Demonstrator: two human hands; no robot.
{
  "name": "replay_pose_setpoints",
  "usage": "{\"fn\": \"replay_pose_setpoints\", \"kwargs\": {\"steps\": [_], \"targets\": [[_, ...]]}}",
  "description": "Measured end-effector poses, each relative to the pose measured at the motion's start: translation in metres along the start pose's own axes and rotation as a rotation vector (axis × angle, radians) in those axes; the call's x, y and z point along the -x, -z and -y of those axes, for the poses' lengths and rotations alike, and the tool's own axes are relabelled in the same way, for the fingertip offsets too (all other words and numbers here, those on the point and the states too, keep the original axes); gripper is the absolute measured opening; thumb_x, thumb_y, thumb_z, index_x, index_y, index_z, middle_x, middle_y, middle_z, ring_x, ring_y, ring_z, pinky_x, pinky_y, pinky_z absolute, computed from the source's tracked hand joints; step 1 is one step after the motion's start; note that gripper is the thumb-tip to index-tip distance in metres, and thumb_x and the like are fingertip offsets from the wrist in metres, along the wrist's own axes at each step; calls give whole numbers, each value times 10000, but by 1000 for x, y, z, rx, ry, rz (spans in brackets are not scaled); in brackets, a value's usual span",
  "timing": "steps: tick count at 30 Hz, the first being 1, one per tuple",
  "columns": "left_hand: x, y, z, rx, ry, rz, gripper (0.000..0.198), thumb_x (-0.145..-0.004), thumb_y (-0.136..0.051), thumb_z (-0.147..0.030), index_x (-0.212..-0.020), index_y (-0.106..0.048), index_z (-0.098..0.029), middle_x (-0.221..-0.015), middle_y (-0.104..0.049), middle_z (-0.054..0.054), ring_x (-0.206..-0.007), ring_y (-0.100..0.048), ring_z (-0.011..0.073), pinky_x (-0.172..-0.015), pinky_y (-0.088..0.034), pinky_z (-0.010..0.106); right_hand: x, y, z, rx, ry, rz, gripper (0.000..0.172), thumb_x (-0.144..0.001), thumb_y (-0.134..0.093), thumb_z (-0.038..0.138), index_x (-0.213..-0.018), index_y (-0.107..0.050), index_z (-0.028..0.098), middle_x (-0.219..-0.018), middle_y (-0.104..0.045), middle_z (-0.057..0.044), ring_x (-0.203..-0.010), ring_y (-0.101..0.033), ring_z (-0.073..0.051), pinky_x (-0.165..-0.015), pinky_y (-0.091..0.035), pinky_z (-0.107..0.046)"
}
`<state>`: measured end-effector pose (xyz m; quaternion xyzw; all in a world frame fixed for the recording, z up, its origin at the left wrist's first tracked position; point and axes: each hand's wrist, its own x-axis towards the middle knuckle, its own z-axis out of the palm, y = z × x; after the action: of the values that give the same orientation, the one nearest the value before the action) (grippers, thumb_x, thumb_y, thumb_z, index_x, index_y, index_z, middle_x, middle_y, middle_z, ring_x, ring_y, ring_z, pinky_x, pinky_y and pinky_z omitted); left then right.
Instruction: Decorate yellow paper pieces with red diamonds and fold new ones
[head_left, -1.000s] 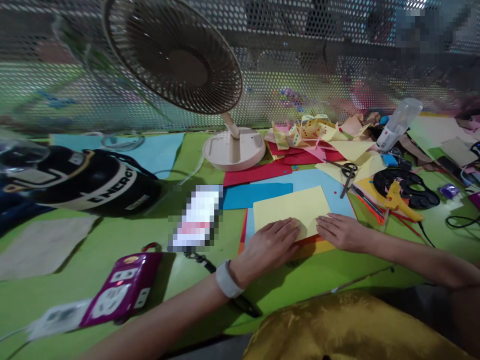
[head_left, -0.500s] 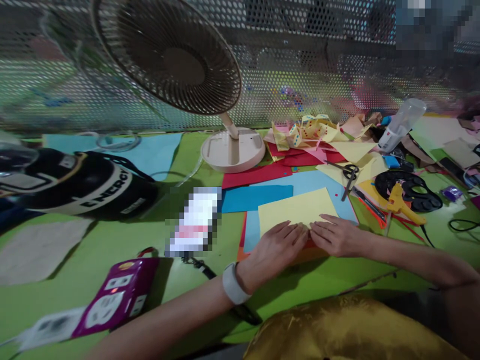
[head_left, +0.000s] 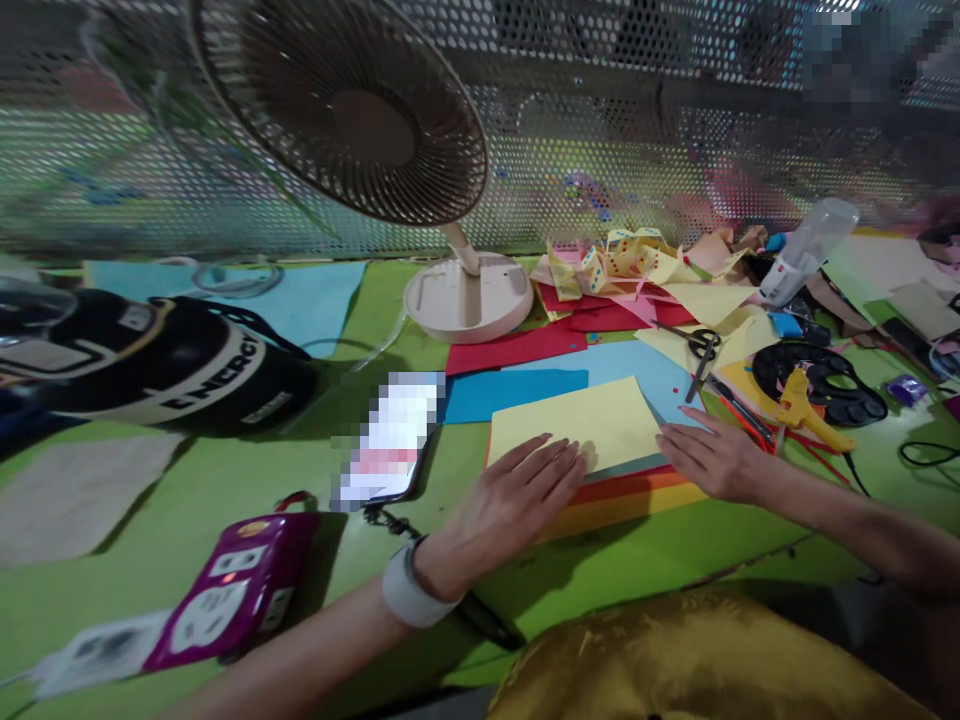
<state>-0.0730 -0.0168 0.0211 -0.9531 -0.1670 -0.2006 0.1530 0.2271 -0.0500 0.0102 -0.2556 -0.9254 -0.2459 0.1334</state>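
- And we have the green desk [head_left: 262, 470] spread wide, carrying the lot.
- Up at the back, a fan [head_left: 375, 130] on its round base, well apart from both hands.
- In front of the person, coloured sheets [head_left: 607, 508] lie layered, orange and yellow bands showing along the near edge.
- On top, the one to watch: a pale yellow sheet [head_left: 574, 415], flat, its long axis running left to right across the person's front, right end angled slightly away.
- Now the left hand [head_left: 525, 495], and it's the closer of the two: palm down, fingers over the sheet's near edge. The sheet lies ahead of this grip, and most of its length reaches right of the wrist. Fingers flat and outstretched, grip apart, no pinch to be seen, though the thumb is out of sight.
- Across to the right hand [head_left: 709, 460], reaching in from the other side, fingertips at the sheet's near right corner. From this grip the sheet lies to the left. Fingers extended, clamped on nothing visible; whether they press the yellow sheet or the layer beneath, I can't tell.
- Smallest, just beyond that right hand: black-handled scissors [head_left: 703, 348], near its fingers but apart.
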Motion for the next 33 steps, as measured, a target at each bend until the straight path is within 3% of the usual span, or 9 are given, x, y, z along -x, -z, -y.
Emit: {"fn": "replay_pose_setpoints", "kwargs": {"steps": [2,5,8,11,16,19,24,29,33], "targets": [[6,6,4,5,23,10,433,-906,-394,-10,-1309,-489,-138,-1111,-718,84,-1032,-669,205,-933,-543,376,14,5,-6,9,-42,14,254,-900,-458,52,-1095,-621,55,-1051,-723,-154,-1004,-676,-210,-984,-514,-464],[11,10,7,18,59,17,489,-915,-418,-33,-1394,-407,-133,-1137,-708,101,-1057,-661,227,-936,-542,388,21,12,-10,14,-134,-64,246,-889,-515,93,-1113,-613,68,-1029,-729,-152,-1013,-673,-209,-981,-519,-442],[6,7,5,49,33,3,484,-921,-424,-37,-1398,-397,-118,-1148,-702,116,-1058,-662,234,-936,-540,400,7,15,-5,2,-163,-145,248,-895,-557,229,-1105,-612,106,-1104,-707,-147,-1099,-636,-215,-993,-507,-430],[-5,2,0,78,-30,-18,416,-936,-419,-59,-1348,-447,-112,-1135,-706,118,-1049,-665,223,-936,-542,396,-15,14,3,44,-141,-142,348,-910,-549,366,-1142,-580,109,-1229,-644,-169,-1207,-566,-242,-1013,-480,-447],[-14,2,-4,52,-50,-30,323,-950,-422,-90,-1257,-522,-116,-1135,-706,108,-1043,-666,209,-954,-534,380,-27,21,6,15,-204,-275,345,-858,-644,296,-1156,-521,173,-1259,-624,-127,-1318,-458,-229,-1075,-415,-465],[-13,1,-2,42,-58,-36,315,-941,-436,-77,-1239,-533,-108,-1127,-710,109,-1028,-671,214,-941,-539,378,-26,26,7,-1,-162,-213,375,-856,-644,247,-1204,-520,179,-1286,-607,-121,-1338,-430,-239,-1118,-338,-528],[-13,-2,0,93,-74,-32,428,-934,-446,-67,-1360,-433,-100,-1148,-698,125,-1072,-652,218,-964,-522,398,-29,22,8,3,-64,-103,178,-909,-514,120,-1038,-635,107,-1061,-715,-112,-1079,-630,-207,-1087,-398,-516],[1,1,12,-22,-78,-38,385,-913,-465,-39,-1296,-494,-78,-1168,-694,129,-1083,-649,244,-936,-537,411,-19,20,-1,-2,-124,-110,171,-898,-540,102,-1023,-655,104,-1067,-719,-116,-1088,-629,-207,-1066,-433,-498],[23,5,28,-93,24,-27,420,-894,-506,-34,-1309,-495,-100,-1129,-709,126,-1038,-670,245,-913,-543,401,-5,21,-9,-26,-186,-110,231,-890,-559,100,-1105,-641,116,-1088,-716,-110,-1118,-617,-205,-1073,-429,-492]]}}
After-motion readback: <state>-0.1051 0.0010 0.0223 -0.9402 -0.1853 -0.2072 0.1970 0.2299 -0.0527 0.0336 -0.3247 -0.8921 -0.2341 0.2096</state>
